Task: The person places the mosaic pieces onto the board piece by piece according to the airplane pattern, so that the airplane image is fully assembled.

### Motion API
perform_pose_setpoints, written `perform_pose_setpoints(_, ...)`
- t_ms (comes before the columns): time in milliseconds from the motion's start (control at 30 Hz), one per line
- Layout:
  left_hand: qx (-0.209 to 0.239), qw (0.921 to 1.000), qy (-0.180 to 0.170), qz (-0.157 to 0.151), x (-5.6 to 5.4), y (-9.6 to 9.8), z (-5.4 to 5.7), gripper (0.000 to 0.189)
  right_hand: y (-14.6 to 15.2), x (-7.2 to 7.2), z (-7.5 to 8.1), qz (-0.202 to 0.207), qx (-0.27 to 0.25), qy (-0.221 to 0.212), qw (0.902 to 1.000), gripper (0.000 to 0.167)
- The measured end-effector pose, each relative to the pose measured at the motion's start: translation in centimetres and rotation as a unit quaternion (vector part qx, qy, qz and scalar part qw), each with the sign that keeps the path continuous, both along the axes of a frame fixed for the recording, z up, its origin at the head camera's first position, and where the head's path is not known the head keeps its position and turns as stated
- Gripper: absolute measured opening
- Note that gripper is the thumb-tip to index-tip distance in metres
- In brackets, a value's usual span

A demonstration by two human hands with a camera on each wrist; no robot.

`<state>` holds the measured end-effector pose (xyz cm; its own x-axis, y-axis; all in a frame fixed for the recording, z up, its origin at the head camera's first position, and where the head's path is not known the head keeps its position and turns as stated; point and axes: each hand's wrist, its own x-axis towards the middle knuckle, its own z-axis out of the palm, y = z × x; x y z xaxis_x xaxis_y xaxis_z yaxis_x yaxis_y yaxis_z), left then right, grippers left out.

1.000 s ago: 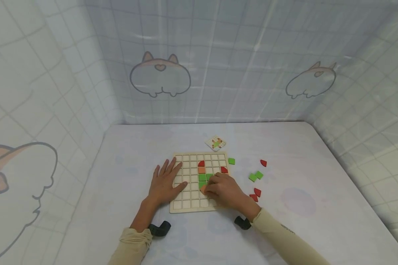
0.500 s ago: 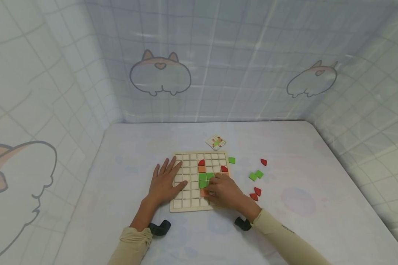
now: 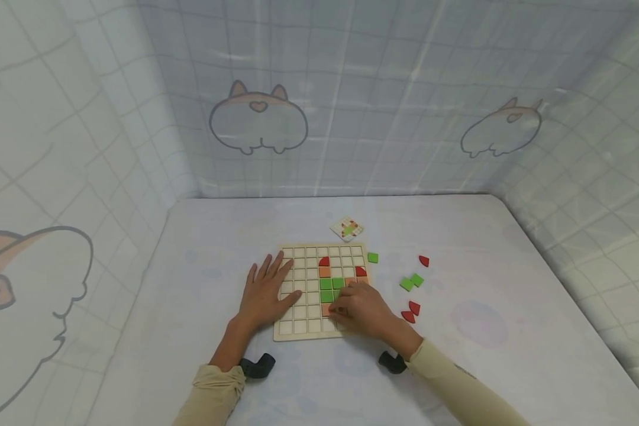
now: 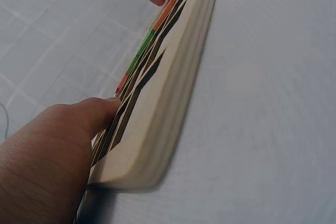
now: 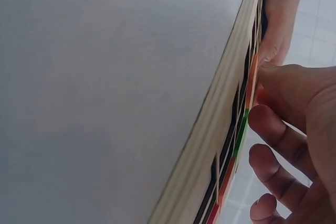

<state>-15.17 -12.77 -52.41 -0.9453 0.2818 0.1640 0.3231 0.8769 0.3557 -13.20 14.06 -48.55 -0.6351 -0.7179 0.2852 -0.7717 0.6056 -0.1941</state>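
In the head view my left hand (image 3: pixel 266 294) rests flat with spread fingers on the left side of a wooden grid board (image 3: pixel 307 339). Its thumb lies over the cells in the left wrist view. My right hand (image 3: pixel 363 307) is over the board's lower right part, fingers curled, with thumb and fingertips at an orange square tile (image 3: pixel 326 310). That tile sits flat in its cell, its right side covered by the hand. Above it are green tiles (image 3: pixel 326 290), another orange tile (image 3: pixel 325 271) and a red quarter-round tile (image 3: pixel 324 261). A second red quarter-round (image 3: pixel 361 271) sits near the right edge.
A small patterned card (image 3: pixel 347 229) lies behind the board. To the right are loose green squares (image 3: pixel 407 284) and red quarter-rounds (image 3: pixel 414 307), with one green square (image 3: pixel 373 258) beside the board. Black wrist devices (image 3: pixel 258 367) stick out near both wrists. Patterned curtains surround the table.
The orange tile at the right hand's fingertips was askew and now lies square in its cell. The right hand has shifted very slightly, showing more orange at upper right. The left hand stays put.
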Motion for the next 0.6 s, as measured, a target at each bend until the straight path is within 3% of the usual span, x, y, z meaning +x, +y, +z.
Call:
perform_pose_setpoints(333,0.004,1.0000,-0.006,0.000,0.0,0.1,-0.1,0.079,3.0,0.8,0.3,-0.029,-0.033,-0.030,0.9986,0.007)
perform_pose_setpoints(600,0.008,0.9999,-0.011,-0.003,-0.1,0.0,0.1,0.080,6.8,1.7,1.1,-0.082,-0.037,-0.036,0.9953,0.013)
